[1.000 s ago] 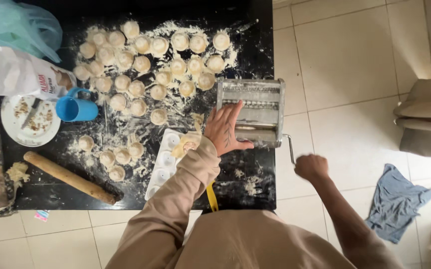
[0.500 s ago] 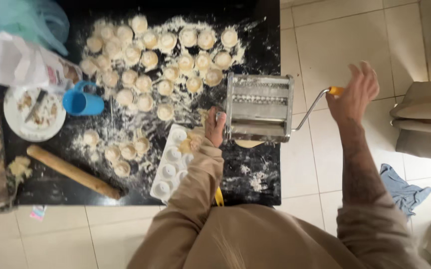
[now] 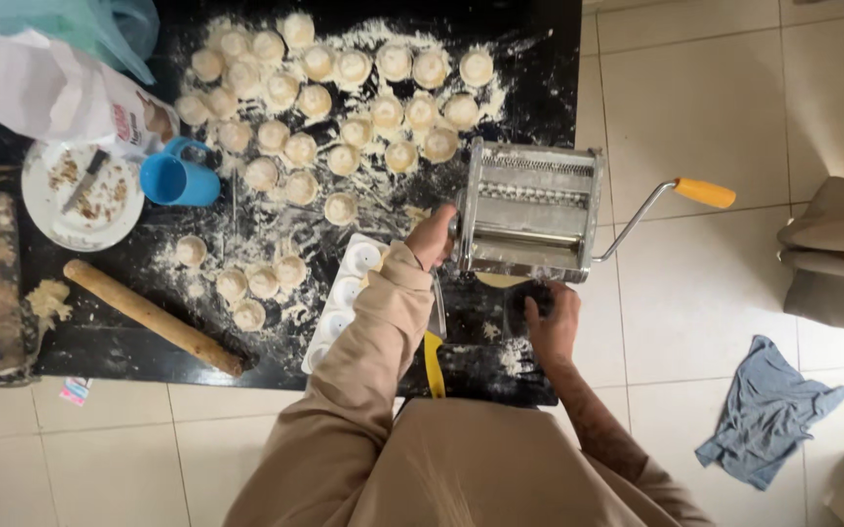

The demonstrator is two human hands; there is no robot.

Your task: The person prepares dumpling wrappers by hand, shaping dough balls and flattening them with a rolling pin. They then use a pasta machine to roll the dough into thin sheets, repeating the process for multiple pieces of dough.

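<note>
Right now the left hand (image 3: 432, 237) presses loosely against the pasta machine (image 3: 531, 210) on the tabletop (image 3: 539, 59); the right hand (image 3: 551, 322) cups emerging dough sheet (image 3: 500, 280) underneath. Unsupported, that sheet could tear.

Silver pasta machine (image 3: 529, 210) w/ orange crank handle (image 3: 705, 192), blue cup (image 3: 176, 180), black table (image 3: 549, 68).

Floured black table (image 3: 539, 59) carries dumplings (image 3: 344, 98), pasta machine (image 3: 531, 210).
</note>
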